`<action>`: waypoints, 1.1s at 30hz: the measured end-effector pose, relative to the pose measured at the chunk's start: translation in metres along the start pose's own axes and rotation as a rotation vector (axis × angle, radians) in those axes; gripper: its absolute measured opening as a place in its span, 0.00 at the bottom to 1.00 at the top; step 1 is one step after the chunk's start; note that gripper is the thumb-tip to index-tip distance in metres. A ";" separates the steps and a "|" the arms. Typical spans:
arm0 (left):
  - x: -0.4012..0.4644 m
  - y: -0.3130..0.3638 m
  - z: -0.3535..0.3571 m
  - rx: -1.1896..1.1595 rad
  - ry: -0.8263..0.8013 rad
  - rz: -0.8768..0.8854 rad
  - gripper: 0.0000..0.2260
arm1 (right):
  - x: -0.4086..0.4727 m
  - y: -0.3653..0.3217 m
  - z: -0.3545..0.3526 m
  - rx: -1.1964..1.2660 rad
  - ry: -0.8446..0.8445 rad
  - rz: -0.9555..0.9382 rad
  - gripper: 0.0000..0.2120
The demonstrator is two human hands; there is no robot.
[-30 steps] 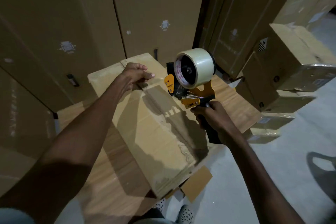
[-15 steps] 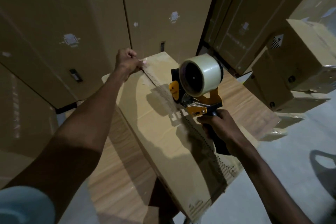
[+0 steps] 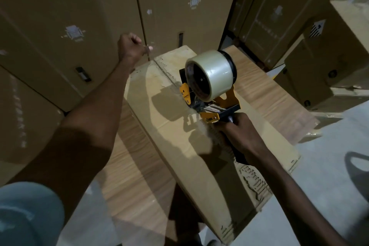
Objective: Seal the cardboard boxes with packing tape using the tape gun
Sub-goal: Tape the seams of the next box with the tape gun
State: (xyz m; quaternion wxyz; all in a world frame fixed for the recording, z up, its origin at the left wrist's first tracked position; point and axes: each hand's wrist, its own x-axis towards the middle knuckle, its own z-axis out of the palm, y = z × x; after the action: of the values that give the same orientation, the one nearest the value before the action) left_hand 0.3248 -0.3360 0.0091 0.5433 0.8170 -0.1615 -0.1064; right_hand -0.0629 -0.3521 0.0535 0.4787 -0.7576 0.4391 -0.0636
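Right hand (image 3: 242, 134) grips tape gun (image 3: 207, 94) mid-seam; box (image 3: 179, 146) seam runs far-left to near-right; left hand (image 3: 130, 48) pinches far tape end.

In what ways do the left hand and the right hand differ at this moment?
The left hand is at the far end of the cardboard box, while the right hand is nearer the person, over the box's middle. The left hand's fingers are curled at the far edge, seemingly pinching the tape end; the right hand grips the tape gun by its handle. The left arm stretches out further. Both are bare and working on the same box.
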 end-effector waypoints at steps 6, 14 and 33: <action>0.004 -0.011 0.008 0.003 -0.003 -0.020 0.21 | 0.003 0.004 -0.001 0.000 0.013 0.038 0.06; 0.004 -0.020 0.012 0.039 0.031 -0.049 0.21 | 0.005 0.007 0.004 0.055 -0.014 0.051 0.07; -0.064 -0.041 0.008 0.564 -0.254 0.481 0.19 | 0.017 0.027 0.010 0.091 -0.107 0.066 0.16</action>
State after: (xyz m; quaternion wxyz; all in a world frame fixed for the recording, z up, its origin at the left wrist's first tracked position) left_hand 0.2689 -0.3038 -0.0314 0.2825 0.8534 -0.4371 -0.0278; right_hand -0.0636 -0.3617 0.0216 0.5375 -0.7224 0.4341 -0.0271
